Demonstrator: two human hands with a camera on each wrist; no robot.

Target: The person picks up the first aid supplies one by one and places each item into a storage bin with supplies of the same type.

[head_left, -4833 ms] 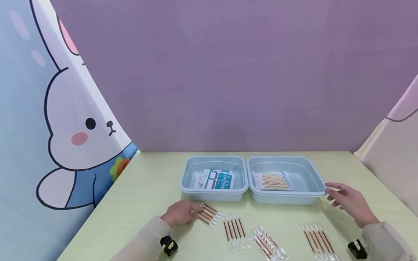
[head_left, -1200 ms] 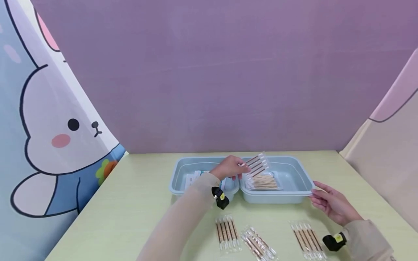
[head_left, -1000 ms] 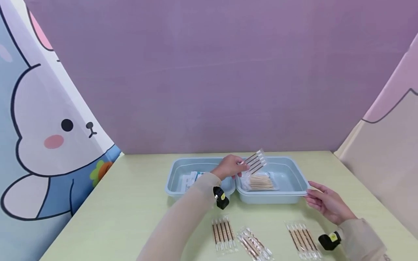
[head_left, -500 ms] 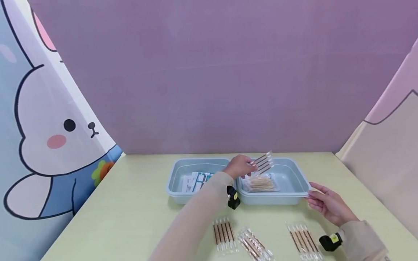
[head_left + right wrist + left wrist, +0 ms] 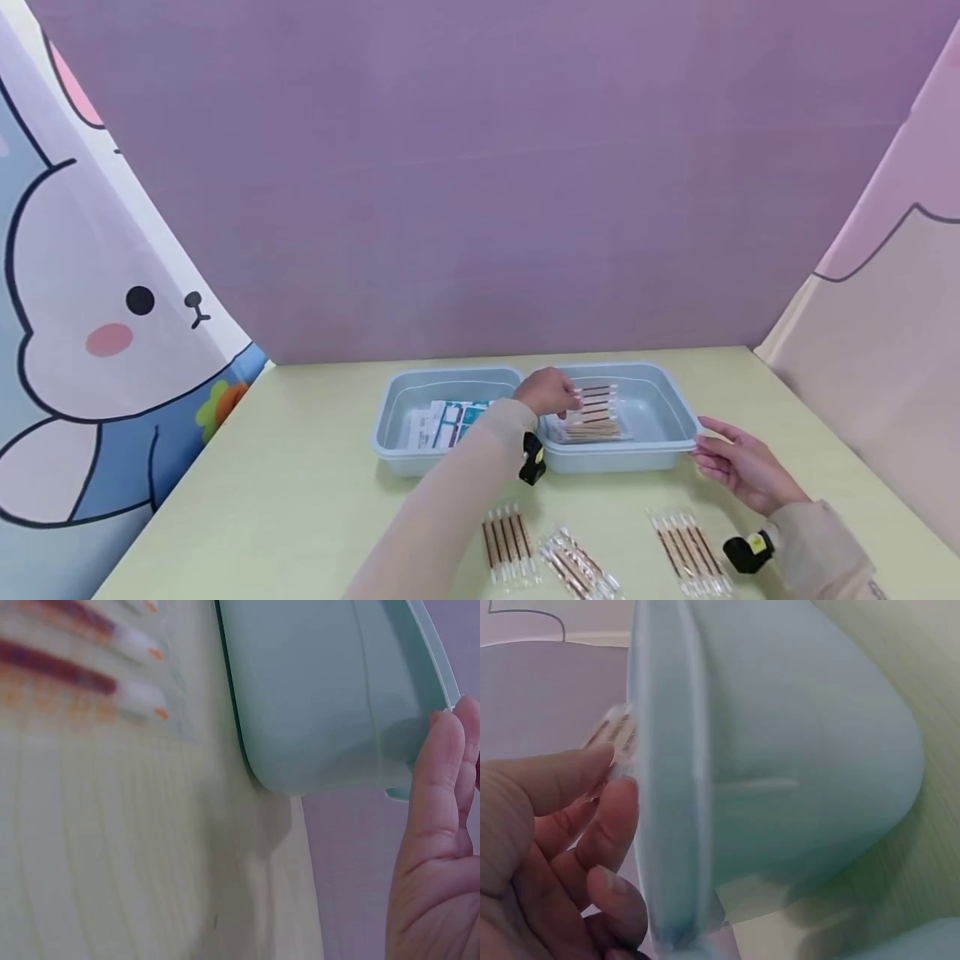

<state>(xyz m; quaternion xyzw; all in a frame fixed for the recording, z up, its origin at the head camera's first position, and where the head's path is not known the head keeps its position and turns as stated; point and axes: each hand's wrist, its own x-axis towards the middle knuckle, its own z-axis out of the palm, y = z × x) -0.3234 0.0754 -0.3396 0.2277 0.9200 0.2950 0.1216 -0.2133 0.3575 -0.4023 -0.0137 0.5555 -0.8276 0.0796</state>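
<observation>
My left hand (image 5: 550, 392) reaches into the right light-blue basin (image 5: 660, 447). Between thumb and forefinger it pinches a clear packet of iodine swabs (image 5: 602, 398), brown-sticked with white tips. Below that packet lies a bag of wooden cotton swabs (image 5: 591, 431). In the left wrist view, the basin's wall partly hides the packet (image 5: 613, 733). My right hand (image 5: 750, 468) holds the basin's right front corner by the rim; the right wrist view shows its fingertips at that rim (image 5: 439, 664).
To the left stands a second light-blue basin (image 5: 386, 446) with white and teal packets (image 5: 450, 421), partly behind my left arm. On the table in front lie three more swab packets: one on the left (image 5: 510, 543), one tilted in the middle (image 5: 577, 563), one on the right (image 5: 690, 552).
My left hand took the swab packet from the table at the left, carried it over the right basin and lowered it inside. My right hand came to hold the basin's rim.
</observation>
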